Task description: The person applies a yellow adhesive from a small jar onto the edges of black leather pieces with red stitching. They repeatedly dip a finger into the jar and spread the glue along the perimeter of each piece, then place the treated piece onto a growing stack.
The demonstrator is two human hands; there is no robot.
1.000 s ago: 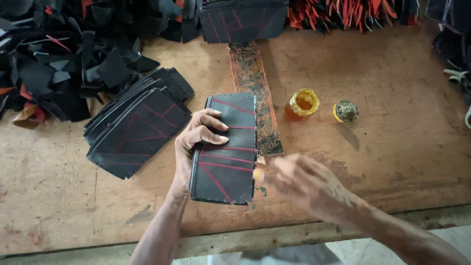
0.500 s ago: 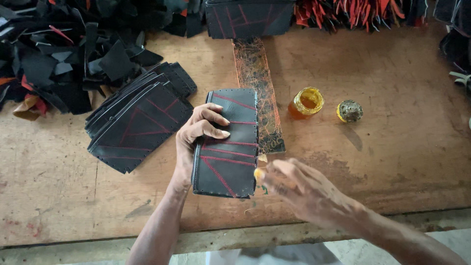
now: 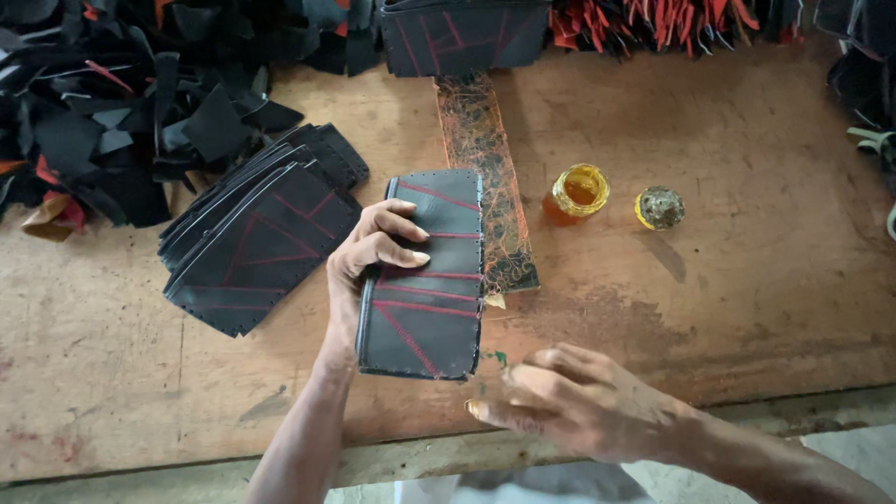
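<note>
Left hand (image 3: 373, 257) grip pinches the black leather panel (image 3: 425, 280); right hand (image 3: 583, 401) hovers loosely curled, empty

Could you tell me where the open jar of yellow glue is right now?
The glue jar stands on the wooden table, right of the stained strip, left of its lid.

there's just the one view, worn on the person's head, looking steeply down and forward over the wooden surface (image 3: 709, 308). it sits close, so both hands fill the lower middle, the near edge of the surface runs along the bottom, and heaped black scraps (image 3: 103, 112) crowd the far top-left corner.
</note>
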